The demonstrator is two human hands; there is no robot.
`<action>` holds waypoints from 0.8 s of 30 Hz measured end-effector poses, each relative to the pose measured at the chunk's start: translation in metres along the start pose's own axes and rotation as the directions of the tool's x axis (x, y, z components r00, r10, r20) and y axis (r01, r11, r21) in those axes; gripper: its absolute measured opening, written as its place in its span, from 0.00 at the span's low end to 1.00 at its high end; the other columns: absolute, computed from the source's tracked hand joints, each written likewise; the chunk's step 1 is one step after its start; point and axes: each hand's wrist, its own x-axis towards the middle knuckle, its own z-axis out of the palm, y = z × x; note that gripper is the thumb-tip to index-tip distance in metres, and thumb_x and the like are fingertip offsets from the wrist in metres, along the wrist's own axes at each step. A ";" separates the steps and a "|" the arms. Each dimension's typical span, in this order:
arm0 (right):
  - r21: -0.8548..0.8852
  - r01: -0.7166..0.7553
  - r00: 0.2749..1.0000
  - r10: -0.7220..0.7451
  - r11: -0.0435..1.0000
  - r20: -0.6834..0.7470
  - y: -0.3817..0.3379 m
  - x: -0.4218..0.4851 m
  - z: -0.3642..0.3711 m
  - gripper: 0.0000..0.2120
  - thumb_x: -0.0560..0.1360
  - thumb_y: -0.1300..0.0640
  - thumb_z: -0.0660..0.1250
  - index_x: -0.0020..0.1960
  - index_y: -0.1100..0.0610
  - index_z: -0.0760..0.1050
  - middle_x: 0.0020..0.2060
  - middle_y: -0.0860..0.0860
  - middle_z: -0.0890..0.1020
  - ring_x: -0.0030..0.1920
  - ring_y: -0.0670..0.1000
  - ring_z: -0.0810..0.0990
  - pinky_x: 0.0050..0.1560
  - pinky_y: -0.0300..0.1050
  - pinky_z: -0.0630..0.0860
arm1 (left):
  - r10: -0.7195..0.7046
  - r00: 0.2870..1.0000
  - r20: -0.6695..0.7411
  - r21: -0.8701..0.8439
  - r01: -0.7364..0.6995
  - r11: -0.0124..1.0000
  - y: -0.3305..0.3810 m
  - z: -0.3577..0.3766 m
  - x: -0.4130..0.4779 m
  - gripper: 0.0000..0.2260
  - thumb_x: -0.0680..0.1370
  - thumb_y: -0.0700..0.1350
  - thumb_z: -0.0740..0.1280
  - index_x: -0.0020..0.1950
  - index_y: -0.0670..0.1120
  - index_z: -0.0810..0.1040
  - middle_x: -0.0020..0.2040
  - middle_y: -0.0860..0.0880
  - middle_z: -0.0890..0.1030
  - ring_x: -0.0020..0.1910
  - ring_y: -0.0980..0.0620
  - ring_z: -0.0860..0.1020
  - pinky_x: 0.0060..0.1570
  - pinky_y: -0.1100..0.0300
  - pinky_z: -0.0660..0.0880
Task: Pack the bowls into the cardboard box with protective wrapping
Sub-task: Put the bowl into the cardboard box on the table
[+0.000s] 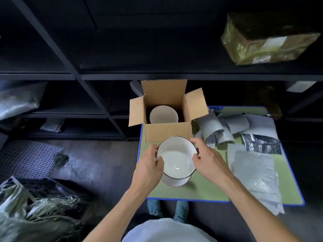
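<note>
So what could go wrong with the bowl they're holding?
1. The held bowl, gripped at its rim by the left hand and right hand, looks bare. Dropped into the cardboard box onto the bowl inside, the two could knock and chip.
2. The wrapping sheets lie unused to the right, so the padding might get skipped.
3. The cardboard box sits at the table's far left corner; a bump might shove it off.
</note>
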 end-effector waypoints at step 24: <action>-0.113 -0.049 0.998 0.051 0.992 0.022 0.018 -0.010 0.052 0.23 0.80 0.61 0.57 0.74 0.50 0.62 0.56 0.54 0.72 0.45 0.59 0.78 0.43 0.52 0.75 | -0.026 0.999 0.036 0.236 0.017 0.971 -0.034 0.028 0.006 0.14 0.81 0.45 0.61 0.66 0.48 0.70 0.52 0.53 0.70 0.44 0.50 0.73 0.38 0.59 0.66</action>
